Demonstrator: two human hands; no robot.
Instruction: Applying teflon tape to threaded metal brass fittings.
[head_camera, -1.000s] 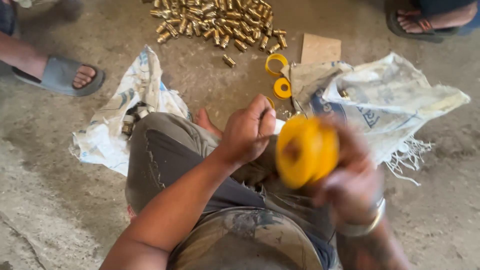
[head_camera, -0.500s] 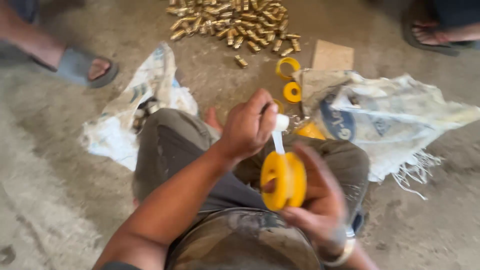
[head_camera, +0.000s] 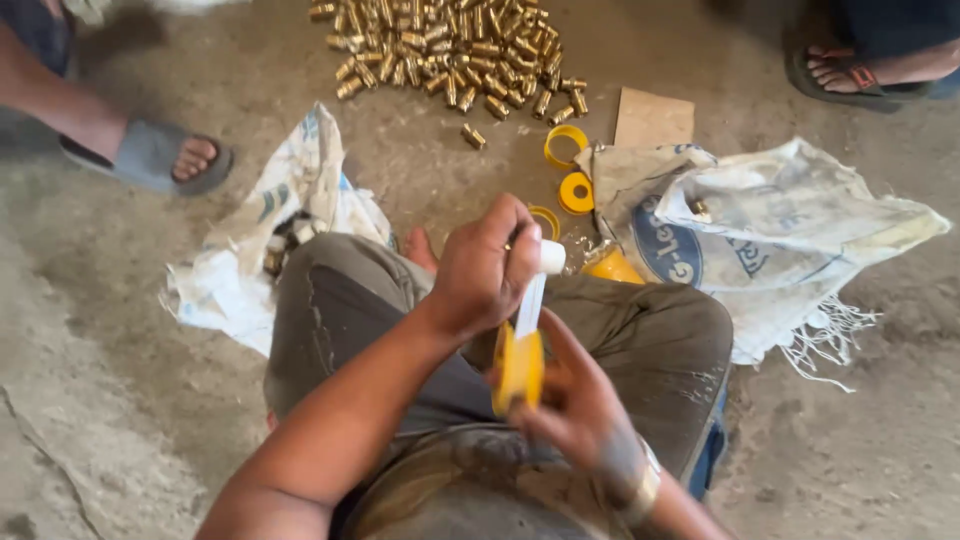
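Left hand (head_camera: 485, 270) is clenching a small fitting with a white wrapped end (head_camera: 551, 257) poking out at 3 o'clock of the fist; fingers curled tight around it. Right hand (head_camera: 580, 400) is gripping a yellow tape spool (head_camera: 520, 365) edge-on to the camera, fingers cradling it from 4 o'clock. White tape strip (head_camera: 530, 305) is running taut from spool up to the wrapped end; its long axis is lying roughly 6-to-12, tilted slightly toward 1. Spool is sitting at 5 o'clock of the left fist, just below it, over the lap; the right hand is the nearer one to it. Pile of brass fittings (head_camera: 460, 50) is lying on the floor at 12, well apart; yellow spool parts (head_camera: 570, 170) near 1 o'clock; white sacks (head_camera: 780, 230) at 2 and 10; other people's sandalled feet at the top corners.
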